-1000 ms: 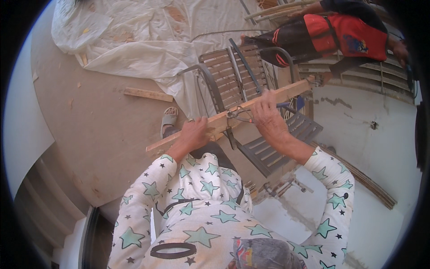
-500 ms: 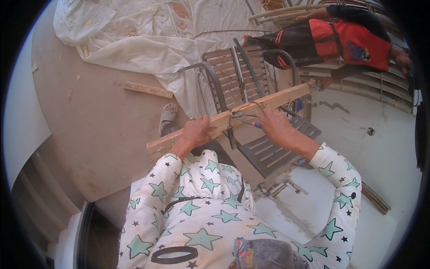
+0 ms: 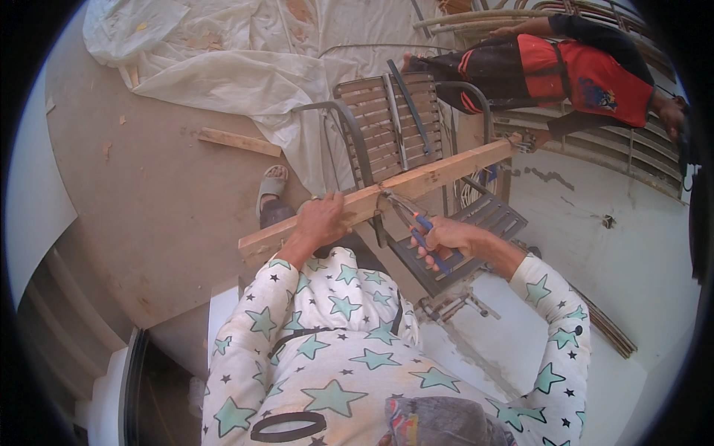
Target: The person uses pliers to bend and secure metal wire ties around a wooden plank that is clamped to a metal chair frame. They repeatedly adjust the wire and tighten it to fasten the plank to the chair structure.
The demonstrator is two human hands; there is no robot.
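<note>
A long wooden beam (image 3: 446,169) slants across the frame in front of me, over the metal slatted chair (image 3: 348,126). My left hand (image 3: 321,221) is closed over the beam toward its near left end. In my right hand (image 3: 446,241) are pliers (image 3: 422,222) with blue and orange handles; the fingers wrap round the grips. The jaws of the pliers meet a dark wire (image 3: 382,190) at the beam's middle. I cannot make out how firmly they bite. At the far right end, a co-worker's hand (image 3: 538,138) is at the beam.
The co-worker (image 3: 573,70) in red and black is at the upper right, by stacked metal frames (image 3: 595,137). White plastic sheeting (image 3: 245,74) covers the floor at the back. A loose wood strip (image 3: 238,141) lies on the left floor. A dark slatted panel (image 3: 476,238) lies below the beam.
My right hand has moved down and toward me, from beside the beam to below it. The pliers have turned, with their handles now pointing toward me. My left hand stays on the beam.
</note>
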